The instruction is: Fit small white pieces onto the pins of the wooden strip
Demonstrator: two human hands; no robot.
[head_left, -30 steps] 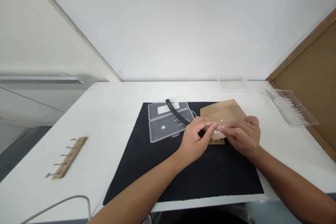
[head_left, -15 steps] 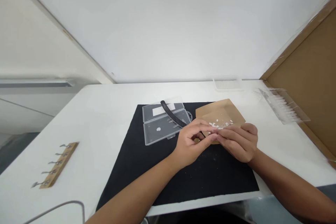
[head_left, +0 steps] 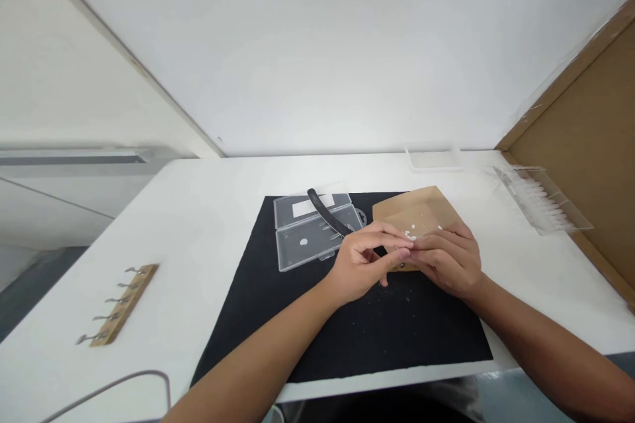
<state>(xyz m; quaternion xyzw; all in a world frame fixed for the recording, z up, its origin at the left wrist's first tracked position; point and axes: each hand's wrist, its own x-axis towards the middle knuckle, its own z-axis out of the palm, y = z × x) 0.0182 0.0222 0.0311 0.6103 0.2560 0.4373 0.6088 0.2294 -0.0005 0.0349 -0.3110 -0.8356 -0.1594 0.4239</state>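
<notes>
My left hand (head_left: 364, 261) and my right hand (head_left: 449, 258) meet fingertip to fingertip over the near part of a brown paper piece (head_left: 397, 208). The left thumb and fingers pinch at the meeting point. My right fingers are curled together there too. Whatever sits between the fingertips is too small and hidden to make out. Small white bits (head_left: 411, 234) lie on the paper, partly behind the hands. Left of my left hand, a clear hinged plastic case (head_left: 297, 258) lies open, with a curved black nail file (head_left: 325, 211) across it.
A black mat (head_left: 238, 317) lies under the work. To the left is a wooden strip with several metal hooks (head_left: 124, 307); a grey cable (head_left: 124, 378) curves nearby. At the right stands a clear tray of white nail tips (head_left: 543, 205), beside a cardboard panel (head_left: 595, 132). A clear container (head_left: 434, 160) sits at the back.
The view has shifted slightly. My right hand has turned a little, its knuckles now lower and further left, covering more of the white bits. Both hands' fingertips stay together.
</notes>
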